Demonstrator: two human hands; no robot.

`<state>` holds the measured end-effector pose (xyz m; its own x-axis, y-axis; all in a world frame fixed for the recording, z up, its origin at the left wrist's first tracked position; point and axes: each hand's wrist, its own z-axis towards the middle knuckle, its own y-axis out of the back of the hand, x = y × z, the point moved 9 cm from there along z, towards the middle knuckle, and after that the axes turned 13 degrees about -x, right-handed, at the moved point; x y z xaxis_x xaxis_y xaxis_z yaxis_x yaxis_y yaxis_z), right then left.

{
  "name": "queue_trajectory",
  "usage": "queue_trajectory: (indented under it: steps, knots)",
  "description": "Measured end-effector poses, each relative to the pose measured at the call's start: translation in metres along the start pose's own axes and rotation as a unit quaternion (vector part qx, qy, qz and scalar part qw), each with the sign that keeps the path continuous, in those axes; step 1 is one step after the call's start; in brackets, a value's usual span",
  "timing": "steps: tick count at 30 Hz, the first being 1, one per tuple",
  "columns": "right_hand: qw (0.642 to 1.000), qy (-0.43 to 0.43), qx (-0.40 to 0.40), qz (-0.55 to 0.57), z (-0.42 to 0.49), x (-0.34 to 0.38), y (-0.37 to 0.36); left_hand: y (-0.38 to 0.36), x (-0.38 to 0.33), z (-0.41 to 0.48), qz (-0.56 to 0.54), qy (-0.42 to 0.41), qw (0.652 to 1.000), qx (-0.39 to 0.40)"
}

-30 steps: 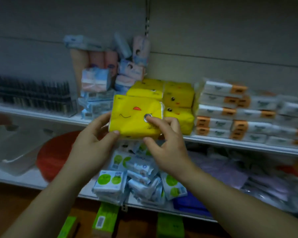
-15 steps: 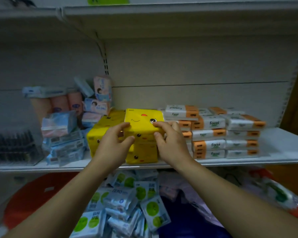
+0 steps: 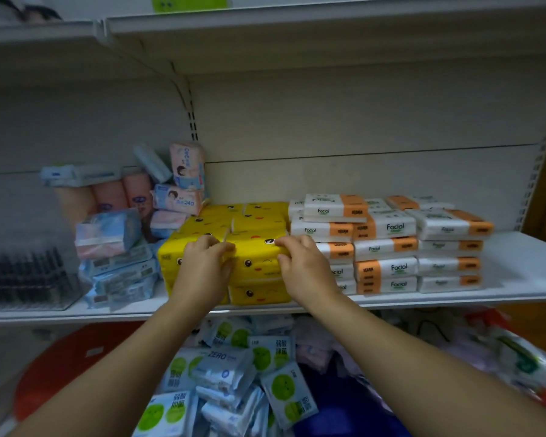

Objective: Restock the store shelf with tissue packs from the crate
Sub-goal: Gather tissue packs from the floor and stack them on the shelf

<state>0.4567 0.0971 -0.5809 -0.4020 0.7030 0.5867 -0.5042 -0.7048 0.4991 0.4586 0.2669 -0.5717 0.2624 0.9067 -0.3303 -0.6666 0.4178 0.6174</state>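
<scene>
I am stretching both bare forearms forward, my left hand [image 3: 206, 268] and right hand [image 3: 301, 266] gripping either end of the yellow tissue pack [image 3: 258, 259], fingers curling over its top edge.

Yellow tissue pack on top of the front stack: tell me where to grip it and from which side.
Grip the yellow tissue pack by its top front edge, from the open shelf front: fingers over the top, thumbs on the face, as the left hand and right hand do. A neighbouring yellow pack and Facial packs crowd its ends.
</scene>
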Motion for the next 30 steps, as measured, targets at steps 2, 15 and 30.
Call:
queue_trajectory:
  steps: [2,15,30]
  knots:
    - [0.999,0.024,-0.016,-0.029,-0.002,0.003,0.001,0.002,-0.004,0.003,0.065,-0.064,0.995,-0.034]
    - [0.965,0.202,-0.039,-0.165,-0.045,0.029,-0.022,0.002,0.020,-0.017,0.069,-0.059,0.995,-0.049]
    - [0.858,0.038,0.491,-0.143,-0.234,-0.124,-0.144,-0.088,0.101,-0.240,-0.017,0.092,0.986,0.136]
